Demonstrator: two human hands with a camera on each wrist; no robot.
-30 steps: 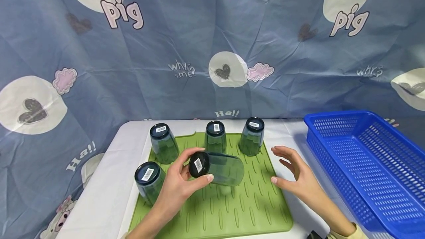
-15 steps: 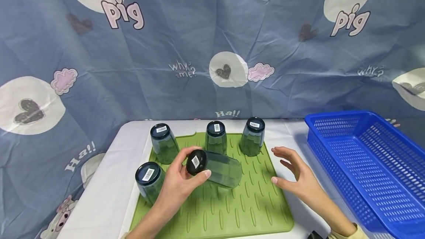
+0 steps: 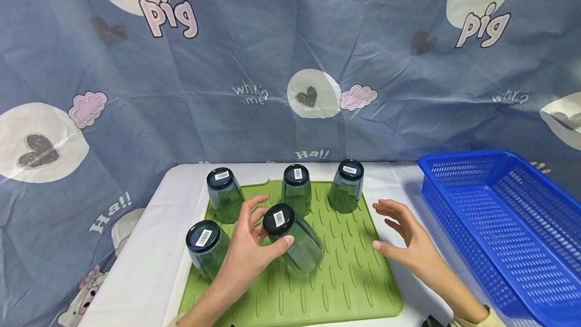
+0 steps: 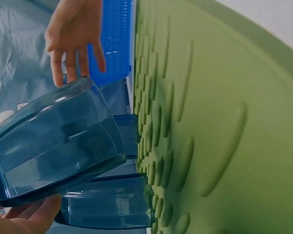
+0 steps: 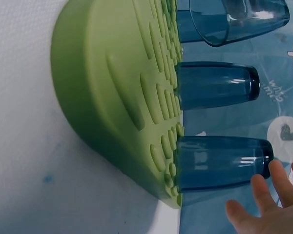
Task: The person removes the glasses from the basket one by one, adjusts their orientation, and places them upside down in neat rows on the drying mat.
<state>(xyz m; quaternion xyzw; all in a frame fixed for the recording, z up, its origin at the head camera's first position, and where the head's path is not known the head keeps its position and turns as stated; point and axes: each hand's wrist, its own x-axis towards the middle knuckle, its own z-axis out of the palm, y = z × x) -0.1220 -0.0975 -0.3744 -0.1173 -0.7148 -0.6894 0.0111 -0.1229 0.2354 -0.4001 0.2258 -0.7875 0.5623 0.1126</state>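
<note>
While its dark base points up and toward the near left, the tilted blue cup (image 3: 292,238) hangs just above the middle of the green mat (image 3: 345,281), gripped near the base by the left hand (image 3: 247,254), thumb and fingers curled round it. Four more cups stand upside down on the mat: one at the near left (image 3: 204,246), three along the far edge (image 3: 297,193). To the right, the right hand (image 3: 408,241) hovers relaxed over the mat's edge, holding nothing. A blue basket (image 3: 513,226) sits at the far right of the table (image 3: 150,256).
</note>
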